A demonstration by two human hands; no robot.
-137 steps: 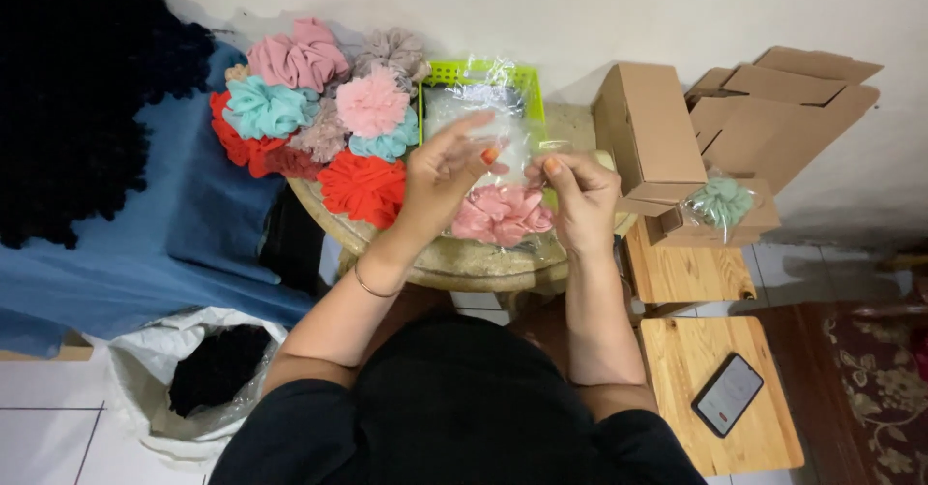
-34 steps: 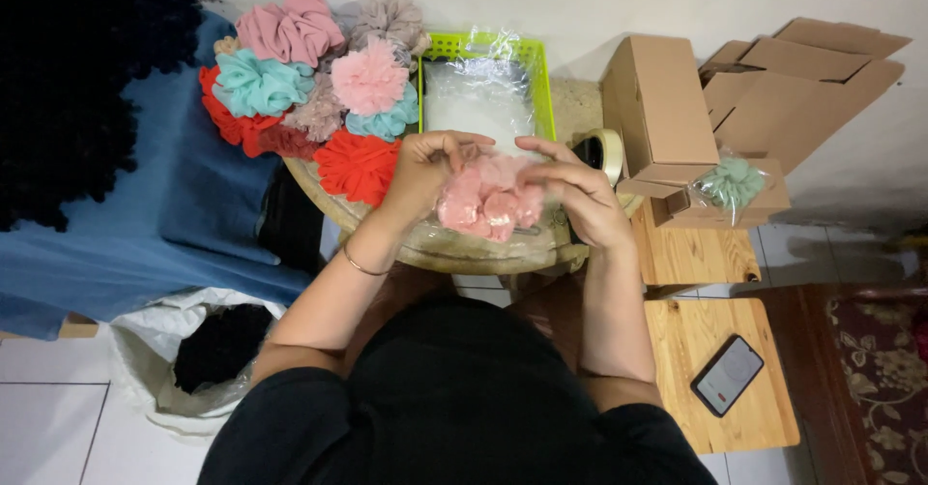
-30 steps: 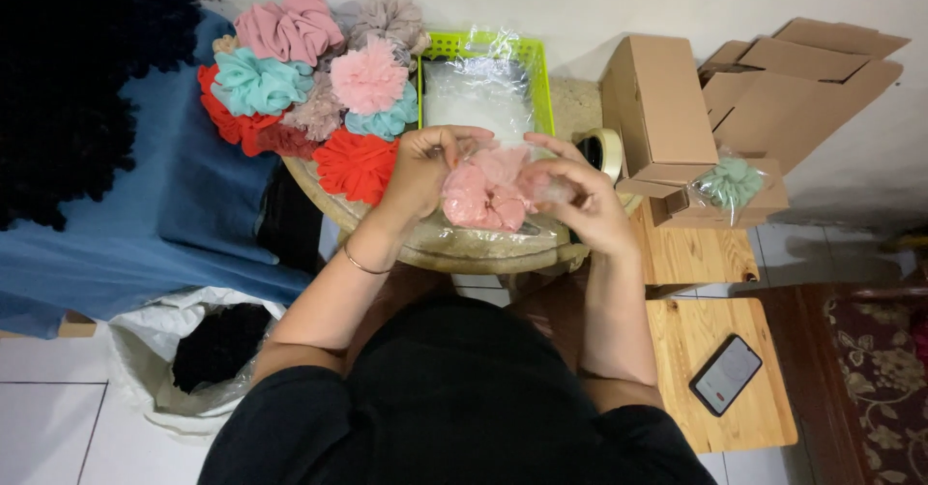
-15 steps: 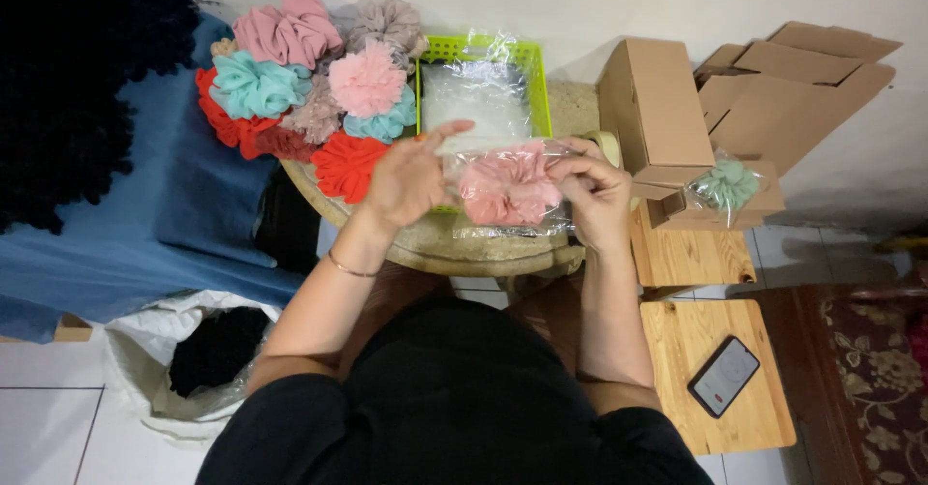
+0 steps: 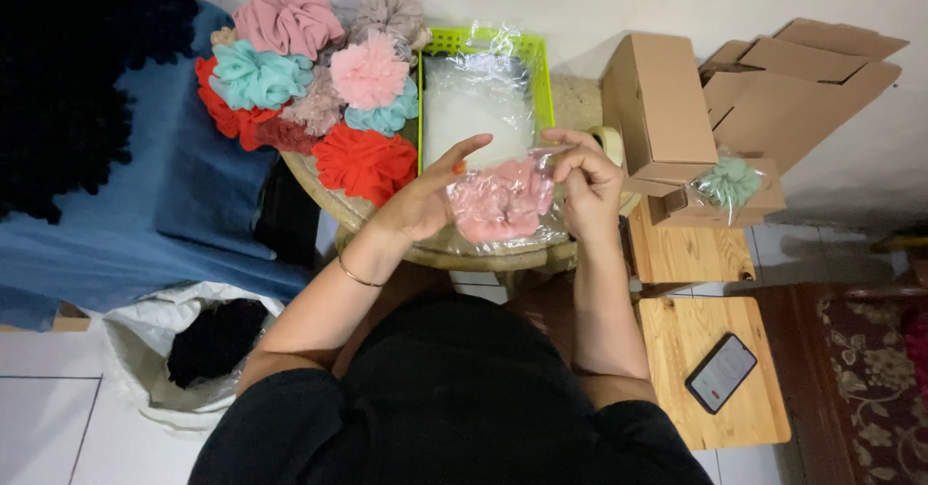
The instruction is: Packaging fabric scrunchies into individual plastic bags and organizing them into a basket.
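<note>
Scrunchie: pink scrunchie [image 5: 503, 203] sat inside a clear bag [image 5: 498, 238], held just above the near edge of the round table [image 5: 329, 195], between the two hands.
Bag: thin and glossy, wrapped loosely about the scrunchie, its top edge up by the right fingers.
Left hand: left hand [image 5: 425, 195] lay against the left side of the bag, palm toward it, fingers stretched out and spread rather than curled; a thin bangle [image 5: 356, 274] circled the wrist.
Right hand: right hand [image 5: 585, 180] pinched the bag's upper right edge, thumb and fingers pressed together on the plastic.
Basket: green basket [image 5: 541, 69] stood just behind the hands, filled with more clear plastic.
Pile: scrunchies [image 5: 319, 79] in red, teal, pink and grey-mauve were heaped on the left part of the table, touching the basket's left wall.
Boxes: a shut carton [image 5: 657, 98] stood right of the basket; flat open cartons [image 5: 802, 79] lay behind it, and a bagged mint scrunchie [image 5: 727, 181] rested on a low box at their front.
Stools: two wooden stools [image 5: 691, 253] stood to the right; a phone [image 5: 720, 373] lay on the nearer one.
Left side: blue cloth [image 5: 145, 214] draped beside the table, black frilly fabric [image 5: 68, 79] on it, a white sack [image 5: 164, 369] with dark cloth on the floor.
</note>
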